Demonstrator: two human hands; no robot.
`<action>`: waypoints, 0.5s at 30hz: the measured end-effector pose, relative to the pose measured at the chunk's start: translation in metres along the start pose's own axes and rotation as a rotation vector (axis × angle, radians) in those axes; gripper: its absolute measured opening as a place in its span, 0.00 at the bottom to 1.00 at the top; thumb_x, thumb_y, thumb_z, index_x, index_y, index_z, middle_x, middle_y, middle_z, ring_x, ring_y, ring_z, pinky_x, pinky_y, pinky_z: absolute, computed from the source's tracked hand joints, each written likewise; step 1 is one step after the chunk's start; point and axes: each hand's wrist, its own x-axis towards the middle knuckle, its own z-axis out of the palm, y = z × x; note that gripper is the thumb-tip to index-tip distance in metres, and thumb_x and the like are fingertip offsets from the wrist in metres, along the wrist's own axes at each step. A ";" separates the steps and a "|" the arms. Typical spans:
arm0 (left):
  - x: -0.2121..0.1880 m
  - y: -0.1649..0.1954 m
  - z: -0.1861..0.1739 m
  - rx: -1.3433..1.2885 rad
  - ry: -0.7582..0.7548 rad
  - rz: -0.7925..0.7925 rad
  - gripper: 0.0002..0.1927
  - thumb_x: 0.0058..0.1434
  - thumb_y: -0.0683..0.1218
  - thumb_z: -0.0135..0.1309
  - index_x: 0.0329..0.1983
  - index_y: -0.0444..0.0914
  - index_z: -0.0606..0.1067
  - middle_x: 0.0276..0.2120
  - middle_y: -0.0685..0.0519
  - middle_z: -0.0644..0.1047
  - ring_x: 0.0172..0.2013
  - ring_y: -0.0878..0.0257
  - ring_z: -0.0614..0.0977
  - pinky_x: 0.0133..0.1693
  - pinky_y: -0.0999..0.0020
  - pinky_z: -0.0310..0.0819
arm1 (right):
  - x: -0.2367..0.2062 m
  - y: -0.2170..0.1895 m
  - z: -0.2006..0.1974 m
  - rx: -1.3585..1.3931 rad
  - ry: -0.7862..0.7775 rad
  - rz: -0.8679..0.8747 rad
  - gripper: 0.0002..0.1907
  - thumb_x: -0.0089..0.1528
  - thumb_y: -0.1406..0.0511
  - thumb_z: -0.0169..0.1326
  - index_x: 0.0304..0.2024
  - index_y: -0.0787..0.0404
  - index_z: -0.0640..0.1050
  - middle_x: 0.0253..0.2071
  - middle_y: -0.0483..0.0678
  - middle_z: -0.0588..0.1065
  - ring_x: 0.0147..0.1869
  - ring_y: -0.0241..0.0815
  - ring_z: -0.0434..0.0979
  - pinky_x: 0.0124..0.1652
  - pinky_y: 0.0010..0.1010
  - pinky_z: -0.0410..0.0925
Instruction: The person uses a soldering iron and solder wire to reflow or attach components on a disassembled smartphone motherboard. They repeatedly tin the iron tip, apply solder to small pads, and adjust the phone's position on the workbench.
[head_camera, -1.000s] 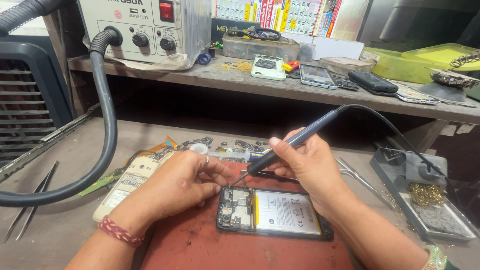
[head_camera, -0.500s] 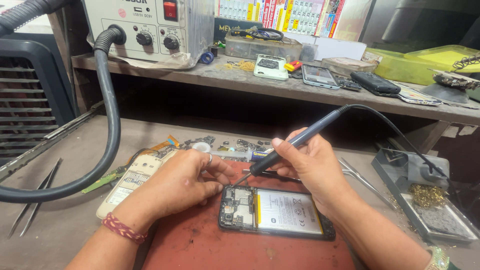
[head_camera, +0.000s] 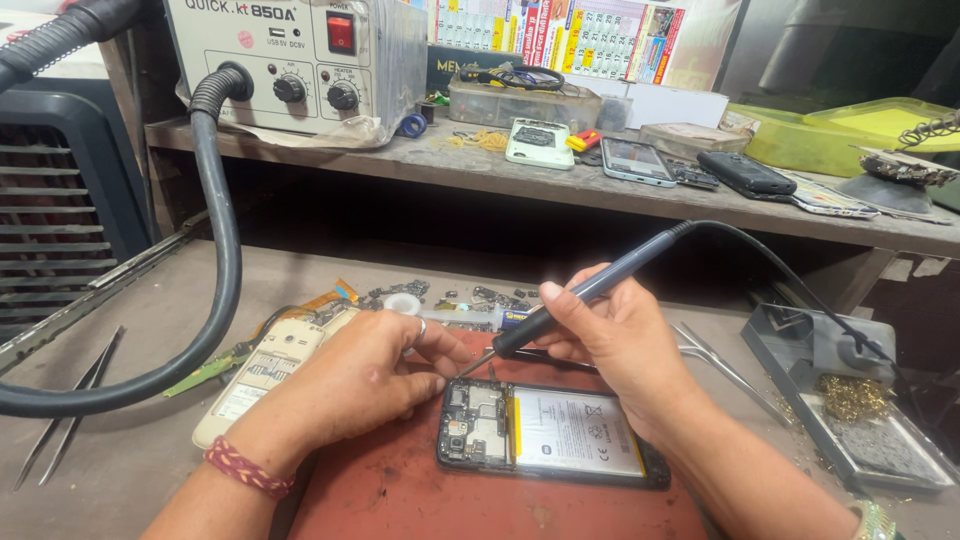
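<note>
The grey workbench (head_camera: 140, 440) carries a red mat (head_camera: 420, 500) at six o'clock, tweezers (head_camera: 70, 405) at nine, a cream phone (head_camera: 265, 375) left of centre, a soldering-iron stand (head_camera: 850, 400) at four, while the shelf (head_camera: 500, 180) at twelve holds a hot-air station (head_camera: 290, 60).

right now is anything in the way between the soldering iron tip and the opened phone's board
Nothing visible. The right hand holds the soldering iron with its tip just above the top edge of the opened phone. The left hand rests beside the board's left side, not across it.
</note>
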 end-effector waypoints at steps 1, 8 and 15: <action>0.000 0.000 0.000 0.011 0.000 0.005 0.18 0.55 0.37 0.56 0.49 0.42 0.84 0.35 0.55 0.87 0.35 0.68 0.87 0.38 0.72 0.81 | -0.001 0.001 0.000 0.000 -0.009 -0.004 0.14 0.61 0.60 0.60 0.39 0.59 0.70 0.31 0.49 0.80 0.34 0.36 0.83 0.33 0.23 0.73; 0.000 -0.002 0.001 0.022 0.015 0.029 0.20 0.53 0.35 0.55 0.48 0.43 0.84 0.36 0.56 0.87 0.38 0.68 0.88 0.42 0.72 0.82 | -0.001 0.003 0.001 0.007 -0.035 -0.026 0.14 0.60 0.61 0.60 0.38 0.59 0.70 0.30 0.47 0.79 0.34 0.34 0.80 0.34 0.24 0.73; 0.001 -0.003 0.002 0.042 0.025 0.023 0.18 0.55 0.38 0.57 0.48 0.43 0.83 0.35 0.56 0.87 0.38 0.68 0.88 0.42 0.72 0.82 | -0.002 0.002 0.000 0.005 -0.036 -0.037 0.13 0.61 0.61 0.60 0.38 0.59 0.70 0.30 0.47 0.79 0.33 0.34 0.80 0.34 0.24 0.73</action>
